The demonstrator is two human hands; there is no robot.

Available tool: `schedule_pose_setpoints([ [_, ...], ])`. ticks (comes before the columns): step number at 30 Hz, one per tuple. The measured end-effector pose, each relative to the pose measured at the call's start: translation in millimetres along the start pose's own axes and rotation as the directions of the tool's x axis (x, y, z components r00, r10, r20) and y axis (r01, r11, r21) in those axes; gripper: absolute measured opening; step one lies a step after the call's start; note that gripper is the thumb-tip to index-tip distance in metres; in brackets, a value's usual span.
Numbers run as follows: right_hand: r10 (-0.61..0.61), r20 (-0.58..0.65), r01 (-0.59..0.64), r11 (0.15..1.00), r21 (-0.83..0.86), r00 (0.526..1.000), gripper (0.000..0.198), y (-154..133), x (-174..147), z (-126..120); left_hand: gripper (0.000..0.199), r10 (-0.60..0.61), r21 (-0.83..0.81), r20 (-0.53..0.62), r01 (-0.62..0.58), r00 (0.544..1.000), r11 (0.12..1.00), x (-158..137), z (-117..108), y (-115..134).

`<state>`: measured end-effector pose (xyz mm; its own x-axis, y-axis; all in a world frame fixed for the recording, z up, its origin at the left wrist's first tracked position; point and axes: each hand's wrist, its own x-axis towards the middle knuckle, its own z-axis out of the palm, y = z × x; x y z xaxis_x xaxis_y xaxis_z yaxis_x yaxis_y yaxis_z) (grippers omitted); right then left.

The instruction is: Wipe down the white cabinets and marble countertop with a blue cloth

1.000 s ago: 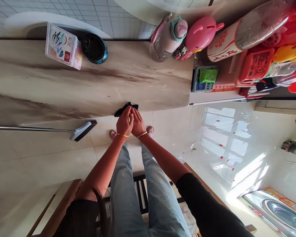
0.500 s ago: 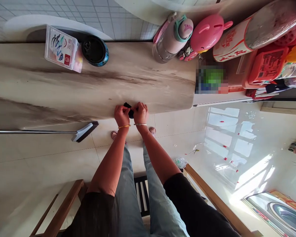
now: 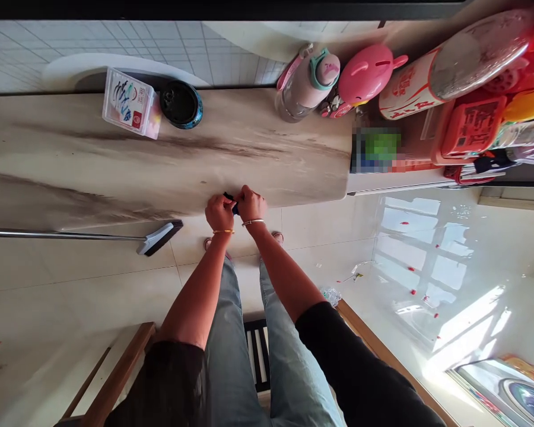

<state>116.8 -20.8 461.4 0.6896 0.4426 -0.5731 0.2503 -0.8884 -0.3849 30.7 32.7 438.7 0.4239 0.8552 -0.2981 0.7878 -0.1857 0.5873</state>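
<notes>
Left hand [image 3: 219, 212] and right hand [image 3: 251, 203] pinched a dark cloth [image 3: 235, 209] at the front edge of the bench [image 3: 169, 178].
Fingers of both hands were curled nearly closed on the cloth, hiding most of it; the veined surface stretched from there to the clear box [image 3: 127, 104], dark jar [image 3: 181, 105], water bottle [image 3: 305, 86] and pink piggy bank [image 3: 365, 74] toward the rear, the bench's rounded corner lay well to the right, and a broom [image 3: 158, 239] was on the floor [image 3: 115, 296] side, left of the hands; the box's red label [image 3: 137, 119] and the large bottle's [image 3: 407, 89] red characters were too small to read; a second earlier, the hands had pressed together over a more spread-out cloth.
</notes>
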Motion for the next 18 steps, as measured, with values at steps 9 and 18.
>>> schedule_pose_setpoints([
  [9, -0.037, -0.056, 0.037, 0.999, 0.009, 0.998, 0.021, -7, 27, -4, 0.014, 0.043, -0.001, -0.015, -0.043, 0.999, 0.999, 30, 3, 15],
  [18, 0.116, -0.123, -0.109, 0.992, 0.059, 0.986, 0.022, 65, -15, -5, 0.012, 0.052, -0.009, 0.187, -0.051, 0.981, 0.999, -21, 35, 43],
])
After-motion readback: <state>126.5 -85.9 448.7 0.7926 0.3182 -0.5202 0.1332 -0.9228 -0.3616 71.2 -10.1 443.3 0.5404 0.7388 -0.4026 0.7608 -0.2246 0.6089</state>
